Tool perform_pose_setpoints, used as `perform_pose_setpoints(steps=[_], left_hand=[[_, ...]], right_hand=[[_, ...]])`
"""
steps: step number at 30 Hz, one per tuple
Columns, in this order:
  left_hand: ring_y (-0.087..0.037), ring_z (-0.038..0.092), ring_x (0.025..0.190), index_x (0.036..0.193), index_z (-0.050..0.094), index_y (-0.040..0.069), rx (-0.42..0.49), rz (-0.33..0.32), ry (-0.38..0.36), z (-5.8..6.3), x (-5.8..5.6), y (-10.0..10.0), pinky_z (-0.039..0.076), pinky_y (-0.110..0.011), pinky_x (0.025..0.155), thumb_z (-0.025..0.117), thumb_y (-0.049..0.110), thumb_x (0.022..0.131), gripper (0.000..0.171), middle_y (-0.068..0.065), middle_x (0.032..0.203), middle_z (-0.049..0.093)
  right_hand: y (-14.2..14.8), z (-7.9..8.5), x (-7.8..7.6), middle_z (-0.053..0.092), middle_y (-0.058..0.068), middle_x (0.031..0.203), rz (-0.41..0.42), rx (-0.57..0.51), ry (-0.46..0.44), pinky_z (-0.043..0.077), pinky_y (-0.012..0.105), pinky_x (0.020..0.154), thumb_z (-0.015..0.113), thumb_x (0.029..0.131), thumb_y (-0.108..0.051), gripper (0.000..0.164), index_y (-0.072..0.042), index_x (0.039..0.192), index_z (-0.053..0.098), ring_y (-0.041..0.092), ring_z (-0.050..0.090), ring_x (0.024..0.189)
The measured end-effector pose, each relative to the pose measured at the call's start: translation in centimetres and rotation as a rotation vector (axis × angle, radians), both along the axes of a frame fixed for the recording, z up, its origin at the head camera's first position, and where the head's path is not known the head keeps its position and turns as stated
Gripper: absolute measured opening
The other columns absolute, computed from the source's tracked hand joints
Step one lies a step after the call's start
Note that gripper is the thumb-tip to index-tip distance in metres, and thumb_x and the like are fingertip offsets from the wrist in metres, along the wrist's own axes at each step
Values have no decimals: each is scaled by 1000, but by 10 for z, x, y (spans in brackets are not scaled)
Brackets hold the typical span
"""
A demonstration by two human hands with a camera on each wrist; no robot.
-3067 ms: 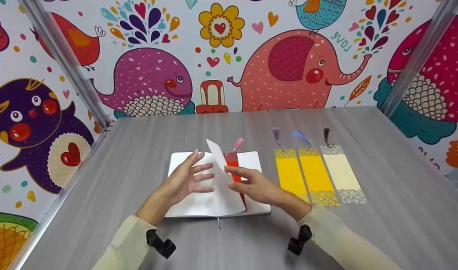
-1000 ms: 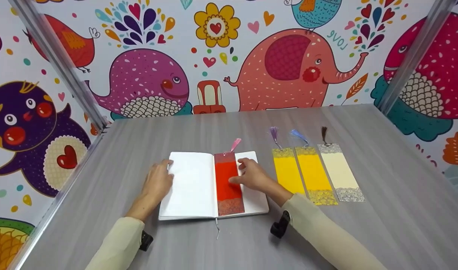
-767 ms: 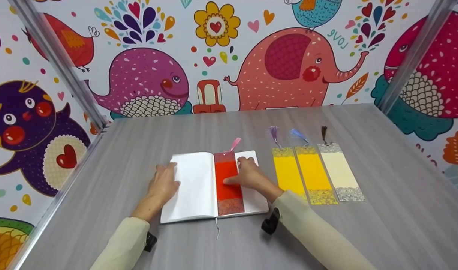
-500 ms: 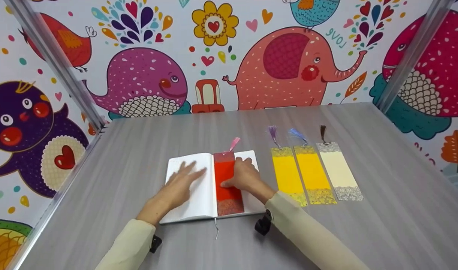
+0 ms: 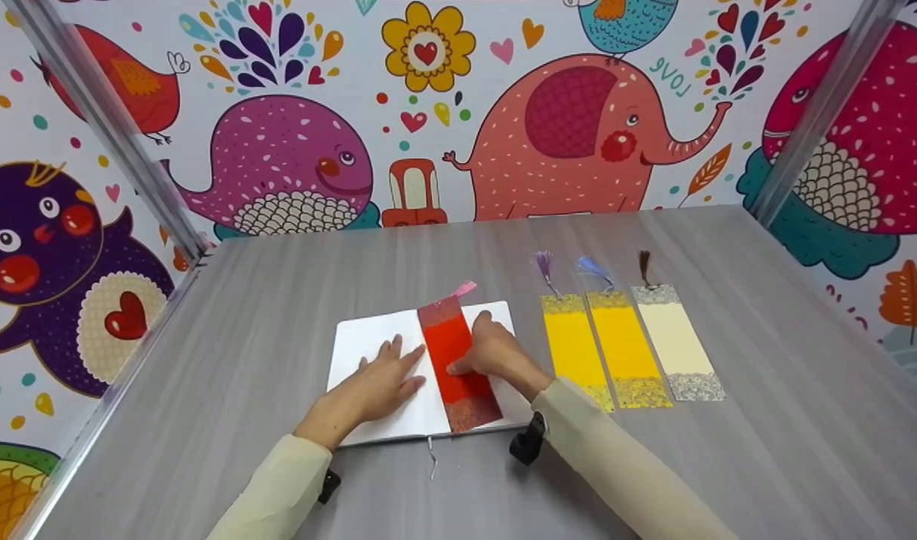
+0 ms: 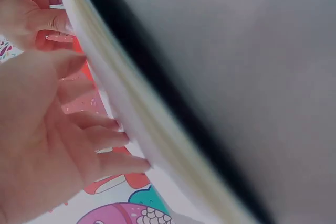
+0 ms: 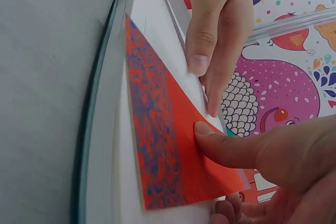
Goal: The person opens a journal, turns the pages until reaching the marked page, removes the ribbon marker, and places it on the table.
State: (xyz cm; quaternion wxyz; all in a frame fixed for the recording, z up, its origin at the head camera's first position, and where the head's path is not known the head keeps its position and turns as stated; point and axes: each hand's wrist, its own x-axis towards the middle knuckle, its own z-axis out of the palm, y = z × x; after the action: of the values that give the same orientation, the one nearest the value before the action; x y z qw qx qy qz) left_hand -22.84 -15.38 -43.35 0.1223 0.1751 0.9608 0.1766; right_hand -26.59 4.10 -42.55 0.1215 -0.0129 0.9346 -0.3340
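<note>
An open notebook (image 5: 362,336) with blank white pages lies on the table in the head view. Across its right page, a red bookmark (image 5: 445,337) with patterned ends and a pink tassel (image 5: 464,289) lies slightly tilted along the fold. My right hand (image 5: 497,351) pinches the bookmark's right edge; the right wrist view shows the thumb (image 7: 226,145) on its red face and curled fingers at the far edge. My left hand (image 5: 376,386) rests on the left page, fingers spread and pointing towards the fold. In the left wrist view, that hand (image 6: 63,135) extends over the page.
Right of the notebook lie two yellow bookmarks, one with a purple tassel (image 5: 543,264) and one with a blue tassel (image 5: 593,266), plus a cream bookmark (image 5: 680,341) with a brown tassel. A thin ribbon (image 5: 431,457) trails from the notebook. Cartoon-printed walls (image 5: 421,142) enclose the table.
A raised page was turned to the left, uncovering the red bookmark. My left hand moved from the notebook's left edge onto the left page. The bookmark has tilted, its top shifting left.
</note>
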Motion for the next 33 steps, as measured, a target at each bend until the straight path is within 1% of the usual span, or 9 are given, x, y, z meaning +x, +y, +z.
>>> perform_pose_setpoints(steps=[5,7,12,18,23,26,29,31,33], left_hand=[[-51,14,152,159,29,14,-37,29,-93,2,-2,7,16,-75,115,55,43,100,70,-33,163,14],[-51,11,153,160,26,16,-48,39,-123,3,-3,9,14,-75,116,56,47,99,74,-33,164,11],[-49,5,154,161,21,21,-52,59,-187,5,-9,13,11,-73,118,60,49,96,81,-32,165,5],[-49,1,154,161,21,26,-18,108,-218,8,-13,17,10,-73,119,69,45,91,87,-29,166,-1],[-49,-1,154,161,21,27,8,151,-239,10,-14,19,7,-74,118,73,42,88,91,-28,167,-3],[-50,0,154,161,22,27,-6,158,-234,10,-15,19,8,-76,116,74,41,88,90,-29,166,-1],[-51,1,153,161,23,25,-9,149,-225,10,-16,18,9,-78,114,74,40,88,90,-31,165,-1],[-52,1,153,161,23,24,-4,140,-218,9,-16,18,9,-80,113,74,40,88,90,-33,165,-1],[-53,1,152,161,23,23,1,130,-214,9,-16,18,10,-81,112,74,40,88,90,-34,164,-2]], right_hand=[[6,-3,-1,64,16,104,26,-27,18,57,42,91,89,75,-24,69,5,124,51,26,59,90],[7,-4,-1,64,15,103,23,-39,17,58,40,88,88,76,-23,61,3,119,53,25,58,88],[12,-7,2,64,15,105,6,-88,3,61,37,81,85,80,-20,53,0,117,53,24,60,88],[23,-5,2,68,18,111,16,-150,-32,62,35,72,76,89,-14,39,-1,119,57,23,66,84],[34,-4,-2,67,15,104,5,-217,-56,61,30,68,70,93,-12,38,-2,127,58,21,65,80],[41,-5,-4,65,14,102,2,-291,-67,60,28,65,68,95,-12,40,-3,132,58,19,64,77],[51,-4,-6,63,13,101,-14,-396,-98,60,28,64,67,95,-12,43,-4,136,57,19,63,77],[59,-2,-9,64,12,105,-30,-451,-118,61,30,69,66,96,-13,44,-6,139,56,19,64,82],[68,1,-12,65,13,110,-50,-488,-122,62,32,77,65,97,-14,46,-7,142,55,20,66,87]])
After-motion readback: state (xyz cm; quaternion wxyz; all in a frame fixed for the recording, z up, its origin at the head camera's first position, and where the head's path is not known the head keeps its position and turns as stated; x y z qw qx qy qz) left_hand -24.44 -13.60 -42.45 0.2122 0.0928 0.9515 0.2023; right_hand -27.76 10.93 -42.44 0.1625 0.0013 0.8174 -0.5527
